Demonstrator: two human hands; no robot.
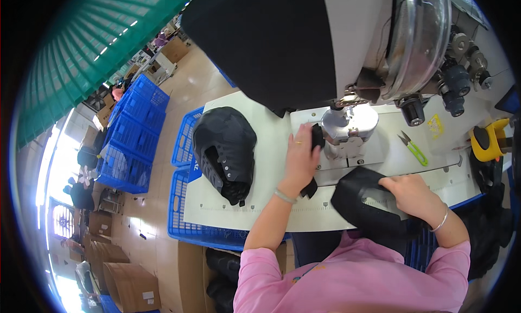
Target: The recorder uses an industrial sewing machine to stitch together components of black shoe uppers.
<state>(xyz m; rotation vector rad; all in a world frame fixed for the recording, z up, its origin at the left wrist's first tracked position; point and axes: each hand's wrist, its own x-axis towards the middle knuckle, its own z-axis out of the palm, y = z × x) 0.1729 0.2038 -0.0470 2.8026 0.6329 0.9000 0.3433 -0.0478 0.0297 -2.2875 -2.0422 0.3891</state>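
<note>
At the sewing machine (349, 129), my left hand (300, 160) is closed on a small black piece of material (317, 138), which shows beside the fingers; another black end shows below the hand, and my palm hides the rest. My right hand (413, 198) pinches the edge of a curved black shoe upper (354, 200) with an opening in its middle. That upper lies partly over the table's front edge, toward my lap. Left of my left hand, a pile of black shoe uppers (225, 155) with eyelets rests on the white tabletop (277, 207).
Green-handled thread snips (415, 151) lie right of the machine. A yellow holder (491, 142) stands at the far right. Blue crates (176, 204) sit against the table's left side, with more stacked crates (130, 142) across the floor. Cardboard boxes (130, 286) stand at lower left.
</note>
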